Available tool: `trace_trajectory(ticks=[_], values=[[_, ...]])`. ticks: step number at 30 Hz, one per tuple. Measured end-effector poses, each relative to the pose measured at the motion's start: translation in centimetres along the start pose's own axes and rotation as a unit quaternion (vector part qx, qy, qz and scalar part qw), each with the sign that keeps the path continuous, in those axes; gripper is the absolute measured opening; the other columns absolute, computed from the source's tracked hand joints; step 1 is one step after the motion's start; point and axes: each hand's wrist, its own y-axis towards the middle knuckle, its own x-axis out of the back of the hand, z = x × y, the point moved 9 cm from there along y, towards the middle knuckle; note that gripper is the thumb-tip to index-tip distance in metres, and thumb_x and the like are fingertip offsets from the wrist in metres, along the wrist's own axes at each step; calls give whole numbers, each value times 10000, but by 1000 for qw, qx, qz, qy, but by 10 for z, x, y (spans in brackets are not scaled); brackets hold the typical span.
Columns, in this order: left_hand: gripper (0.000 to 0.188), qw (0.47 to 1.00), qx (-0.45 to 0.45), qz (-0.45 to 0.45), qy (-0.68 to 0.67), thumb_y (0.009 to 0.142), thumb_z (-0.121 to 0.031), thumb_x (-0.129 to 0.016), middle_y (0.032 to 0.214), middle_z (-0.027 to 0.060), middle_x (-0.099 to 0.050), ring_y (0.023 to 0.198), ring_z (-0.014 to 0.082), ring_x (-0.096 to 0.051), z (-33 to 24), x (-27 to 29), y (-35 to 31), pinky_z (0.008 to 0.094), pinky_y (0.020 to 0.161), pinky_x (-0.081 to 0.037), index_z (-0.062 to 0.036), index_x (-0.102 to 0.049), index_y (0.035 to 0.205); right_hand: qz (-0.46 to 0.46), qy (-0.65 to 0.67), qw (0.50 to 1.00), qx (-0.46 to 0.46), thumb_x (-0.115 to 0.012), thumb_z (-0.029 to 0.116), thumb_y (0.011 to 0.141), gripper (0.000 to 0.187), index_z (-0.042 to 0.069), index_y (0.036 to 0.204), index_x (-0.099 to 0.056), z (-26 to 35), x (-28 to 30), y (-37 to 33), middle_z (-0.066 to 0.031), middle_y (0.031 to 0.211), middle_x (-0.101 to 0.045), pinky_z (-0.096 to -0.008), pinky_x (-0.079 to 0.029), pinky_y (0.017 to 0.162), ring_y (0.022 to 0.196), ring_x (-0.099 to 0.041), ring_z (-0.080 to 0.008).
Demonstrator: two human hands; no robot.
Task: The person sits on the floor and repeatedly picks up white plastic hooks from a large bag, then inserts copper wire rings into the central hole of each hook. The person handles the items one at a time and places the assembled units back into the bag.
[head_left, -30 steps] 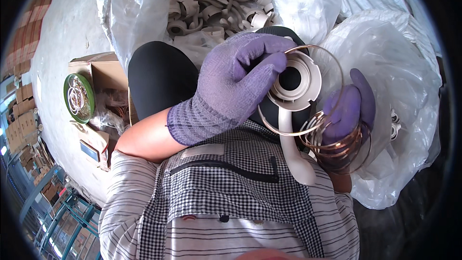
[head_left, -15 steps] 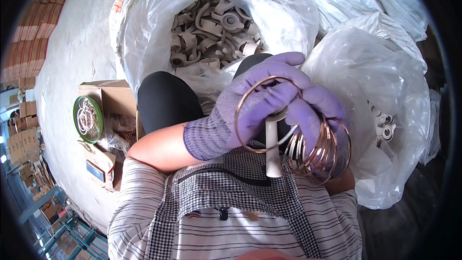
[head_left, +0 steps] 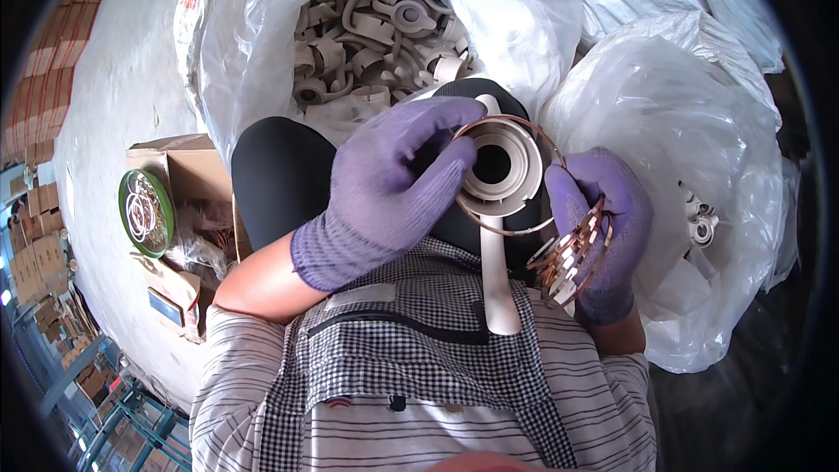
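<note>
Pale grey concrete floor (head_left: 131, 79): was bright, nearly washed out in cool white light.
Large crinkled clear plastic bag (head_left: 516, 26): caught strong glare, its folds bleached toward the top.
Heaped grey-beige plastic parts (head_left: 376, 31): sat duller, with dark shadows between them.
Beige ring-shaped plastic piece with long handle (head_left: 495, 249): read clearly, softly shaded.
Bunched copper-coloured metal rings (head_left: 572, 253): threw small white glints.
Black trouser knee (head_left: 281, 166): lost most detail in darkness.
Stacked brown cartons (head_left: 48, 79): curved dimly along the left rim.
Teal metal frame (head_left: 131, 411): looked bent and soft.
Corners: fell to black.
</note>
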Motion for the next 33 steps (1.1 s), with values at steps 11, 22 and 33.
trace_trajectory(ticks=[11,22,33], values=[[295,991,-104,0,84,945,-129,-668,947,138,-692,833,252,-680,22,-14,8,350,775,-543,6,-697,1205,32,-41,998,-28,-685,-43,902,316,-49,1218,-676,-42,-19,-2,-200,1155,-713,-363,-549,921,1062,-708,-283],[306,990,-30,96,102,942,-107,-625,924,159,-653,837,297,-680,32,-16,8,364,748,-547,12,-691,1216,82,-113,989,40,-673,41,915,297,-53,1195,-692,-41,-19,6,-182,1135,-738,-379,-541,929,1023,-714,-303],[346,990,-66,126,24,971,-128,-601,934,147,-607,830,283,-616,37,-11,8,363,757,-520,44,-653,1267,186,-111,974,65,-837,295,787,635,-28,1304,-659,-49,-21,10,-95,956,-674,-336,-493,714,758,-582,-215]])
